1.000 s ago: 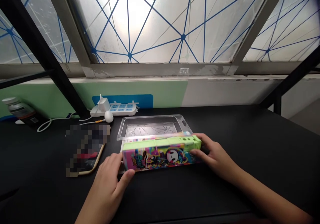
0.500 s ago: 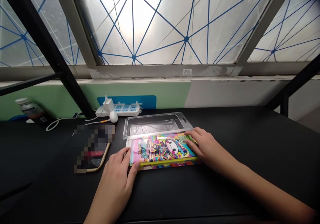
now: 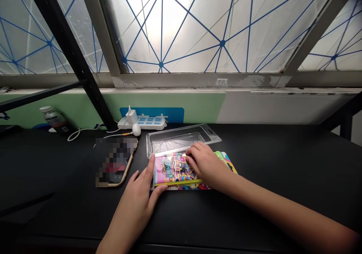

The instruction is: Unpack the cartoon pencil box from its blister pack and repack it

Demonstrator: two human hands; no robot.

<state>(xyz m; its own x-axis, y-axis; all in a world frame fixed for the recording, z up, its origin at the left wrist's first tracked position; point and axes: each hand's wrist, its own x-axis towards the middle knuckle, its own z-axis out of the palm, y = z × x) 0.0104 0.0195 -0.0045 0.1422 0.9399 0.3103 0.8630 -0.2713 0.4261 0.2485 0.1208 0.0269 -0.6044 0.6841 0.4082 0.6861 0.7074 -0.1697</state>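
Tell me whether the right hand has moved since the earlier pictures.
Yes: against the white power strip, the right hand has moved left, its fingers now nearer the middle of the colourful case.

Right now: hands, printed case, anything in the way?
Left hand at left end of printed case. Right hand bent over its top, hiding part of it. Case lying flat. Clear plastic tray close behind.

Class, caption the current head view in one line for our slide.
Left hand at the left end, right hand across the top of a colorful case, a clear plastic tray behind.
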